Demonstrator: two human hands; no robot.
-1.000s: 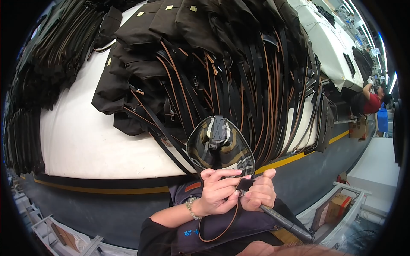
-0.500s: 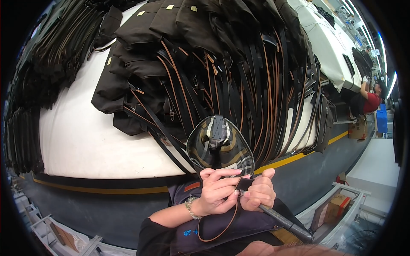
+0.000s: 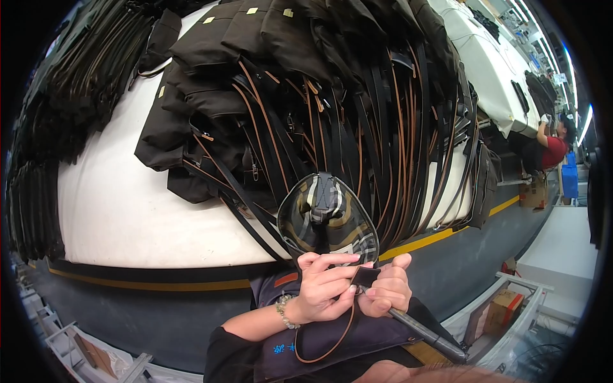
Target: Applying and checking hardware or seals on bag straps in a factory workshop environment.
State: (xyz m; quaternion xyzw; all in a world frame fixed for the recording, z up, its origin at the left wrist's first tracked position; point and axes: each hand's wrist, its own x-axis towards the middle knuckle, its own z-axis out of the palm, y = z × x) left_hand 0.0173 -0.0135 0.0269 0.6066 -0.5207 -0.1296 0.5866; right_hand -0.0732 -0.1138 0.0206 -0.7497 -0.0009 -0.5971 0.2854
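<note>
My left hand (image 3: pixel 327 290), with a beaded bracelet at its wrist, pinches a dark leather strap end (image 3: pixel 366 276) between its fingers. The other side of that piece is gripped by the closed fingers of my right hand (image 3: pixel 387 290). A thin brown-edged length of strap (image 3: pixel 341 340) loops down below my left hand. Just beyond my fingers an open zippered bag (image 3: pixel 357 204) shows its plaid lining. A dark grey bar (image 3: pixel 431 335) runs from beside my right hand to the lower right. My fingers partly cover the strap end's edges.
Dark bags (image 3: pixel 223 51) with hanging straps (image 3: pixel 396 153) are heaped on a white table (image 3: pixel 140 217). More dark pieces (image 3: pixel 83 83) are stacked at left. A metal-framed rack (image 3: pixel 511 319) with a cardboard box (image 3: pixel 504 306) stands at right. A person in red (image 3: pixel 552 153) works farther off.
Both hands keep their grip in nearly the same place. The dark strap end has turned slightly between my fingers. The rest of the scene has shifted a touch to the left.
</note>
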